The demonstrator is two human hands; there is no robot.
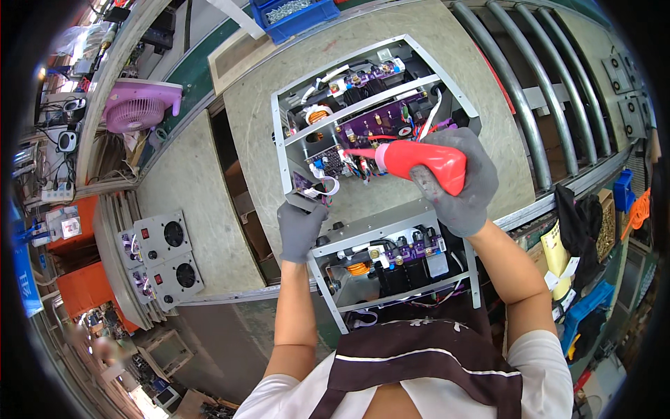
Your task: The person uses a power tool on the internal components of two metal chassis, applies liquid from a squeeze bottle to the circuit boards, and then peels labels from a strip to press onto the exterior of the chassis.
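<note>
My right hand, in a grey glove, is wrapped round a red squeeze bottle. The bottle lies nearly level, its thin red nozzle pointing left at a small circuit board inside an open metal chassis. Whether the tip touches the board I cannot tell. My left hand, also gloved in grey, has its fingers curled over the chassis's near left corner, beside a white cable. Purple boards, an orange-wound coil and several wires fill the chassis. Closer to me stands a second open chassis with similar parts.
Metal rollers run along the right of the worktable. A blue bin of screws sits at the far edge. Left are panels with black fans and a pink fan. Various tools and a blue tray lie at right.
</note>
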